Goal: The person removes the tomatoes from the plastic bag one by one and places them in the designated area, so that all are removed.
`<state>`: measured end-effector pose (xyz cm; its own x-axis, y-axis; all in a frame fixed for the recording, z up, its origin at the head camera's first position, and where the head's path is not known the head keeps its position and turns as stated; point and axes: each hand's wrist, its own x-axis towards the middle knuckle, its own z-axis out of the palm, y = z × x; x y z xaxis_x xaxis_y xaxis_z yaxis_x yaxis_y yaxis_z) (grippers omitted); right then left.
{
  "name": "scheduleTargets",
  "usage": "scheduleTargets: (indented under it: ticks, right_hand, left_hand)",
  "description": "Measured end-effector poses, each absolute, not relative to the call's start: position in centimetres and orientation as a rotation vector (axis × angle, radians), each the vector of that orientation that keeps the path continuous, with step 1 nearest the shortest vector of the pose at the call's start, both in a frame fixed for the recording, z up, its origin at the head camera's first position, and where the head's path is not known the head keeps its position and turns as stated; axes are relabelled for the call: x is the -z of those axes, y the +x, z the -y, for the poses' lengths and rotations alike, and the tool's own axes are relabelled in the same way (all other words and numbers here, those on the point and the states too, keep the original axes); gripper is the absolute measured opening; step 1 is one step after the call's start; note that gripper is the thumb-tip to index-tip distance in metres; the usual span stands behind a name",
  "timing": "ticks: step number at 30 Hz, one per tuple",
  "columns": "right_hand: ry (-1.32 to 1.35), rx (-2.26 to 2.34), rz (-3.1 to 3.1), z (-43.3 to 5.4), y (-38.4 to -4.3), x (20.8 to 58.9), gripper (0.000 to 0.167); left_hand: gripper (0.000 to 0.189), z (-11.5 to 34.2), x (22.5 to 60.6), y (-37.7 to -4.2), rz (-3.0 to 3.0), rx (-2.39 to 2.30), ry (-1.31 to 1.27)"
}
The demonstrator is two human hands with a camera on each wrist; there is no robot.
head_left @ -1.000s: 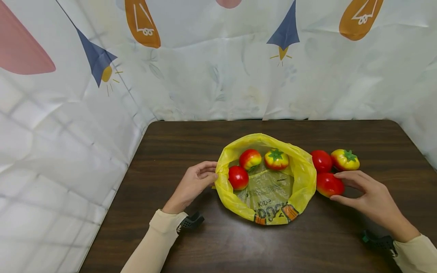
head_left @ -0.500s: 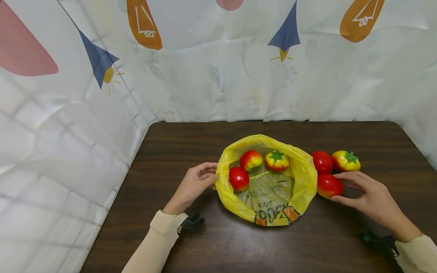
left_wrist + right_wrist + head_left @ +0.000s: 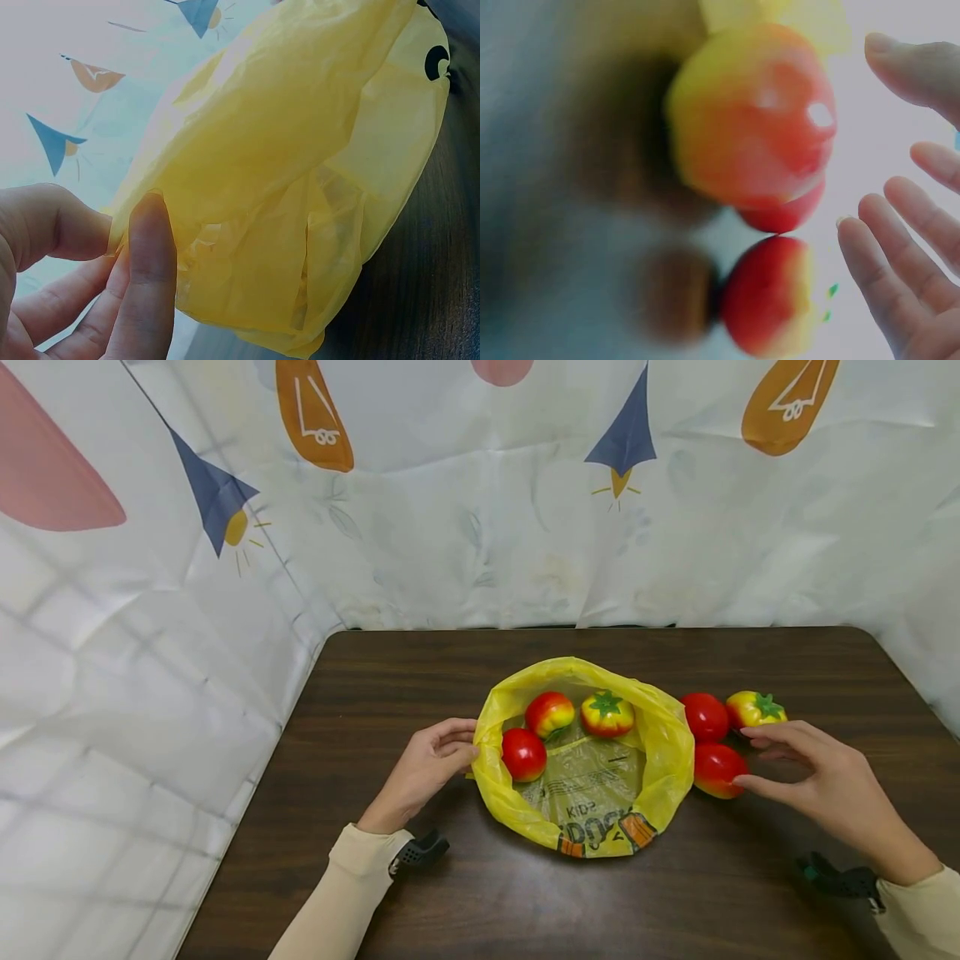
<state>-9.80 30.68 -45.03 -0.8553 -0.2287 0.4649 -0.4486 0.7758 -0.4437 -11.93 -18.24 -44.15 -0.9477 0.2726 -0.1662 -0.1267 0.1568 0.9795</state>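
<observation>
A yellow plastic bag stands with its mouth spread wide. Inside it lie a red toy tomato, a red-and-yellow one, and a toy tomato with a green leafy top. My left hand pinches the bag's left rim between thumb and fingers, as the left wrist view confirms. Outside, against the bag's right side, is a red toy tomato with another red one behind it. A yellow toy tomato sits beside them. My right hand hovers just right of these, fingers spread, holding nothing.
The dark wooden table carries everything. A white patterned cloth hangs behind it and along the left side. Dark wrist bands with cameras are on both wrists.
My right hand has let go of the nearest red toy tomato and moved slightly back and right, toward the yellow one. My left hand stays on the bag's rim.
</observation>
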Motion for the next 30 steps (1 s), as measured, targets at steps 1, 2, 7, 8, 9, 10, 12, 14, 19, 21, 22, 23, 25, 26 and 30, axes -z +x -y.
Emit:
scheduleTargets:
  ticks: [1,2,7,8,9,10,12,14,19,21,22,23,25,26,30]
  right_hand:
    - [0.523,-0.788,2.564,-30.5,-9.9,44.7,0.068]
    - [0.528,-0.793,2.548,-30.3,-10.1,44.3,0.068]
    - [0.579,-0.833,2.483,-28.9,-10.9,42.6,0.069]
    - [0.581,-0.848,2.478,-28.5,-11.0,42.3,0.069]
    - [0.586,-0.859,2.472,-28.1,-11.2,42.0,0.068]
    - [0.588,-0.872,2.468,-27.6,-11.4,41.7,0.067]
    - [0.593,-0.897,2.454,-26.7,-11.9,41.1,0.066]
    - [0.603,-0.935,2.435,-25.8,-12.4,40.7,0.065]
    - [0.636,-1.062,2.39,-23.3,-13.6,39.8,0.061]
    - [0.653,-1.101,2.378,-22.3,-13.9,39.5,0.058]
    - [0.665,-1.117,2.368,-21.8,-14.1,39.3,0.057]
    - [0.681,-1.135,2.355,-21.3,-14.3,39.1,0.056]
    - [0.702,-1.176,2.333,-20.4,-14.7,38.7,0.053]
    - [0.713,-1.197,2.323,-20.0,-14.8,38.5,0.053]
    - [0.755,-1.284,2.297,-18.4,-15.3,38.1,0.05]
  left_hand:
    - [0.039,18.3,44.2,-11.9,-2.135,-1.857,0.14]
    - [0.039,18.3,44.2,-11.9,-2.135,-1.858,0.138]
    - [0.038,18.4,44.2,-11.9,-2.138,-1.855,0.116]
    - [0.038,18.4,44.2,-11.9,-2.141,-1.854,0.115]
    - [0.038,18.4,44.2,-11.9,-2.141,-1.853,0.116]
    - [0.038,18.4,44.2,-11.9,-2.142,-1.852,0.12]
    - [0.038,18.3,44.2,-11.9,-2.14,-1.855,0.123]
    - [0.038,18.3,44.2,-11.9,-2.138,-1.857,0.126]
    - [0.039,18.3,44.1,-11.7,-2.128,-1.862,0.121]
    - [0.039,18.3,44.1,-11.7,-2.126,-1.863,0.12]
    - [0.039,18.3,44.1,-11.7,-2.126,-1.864,0.118]
    - [0.039,18.3,44.1,-11.6,-2.126,-1.864,0.117]
    - [0.039,18.2,44.1,-11.6,-2.124,-1.865,0.121]
    - [0.039,18.2,44.1,-11.6,-2.124,-1.866,0.123]
    - [0.039,18.1,44.0,-11.6,-2.121,-1.871,0.142]
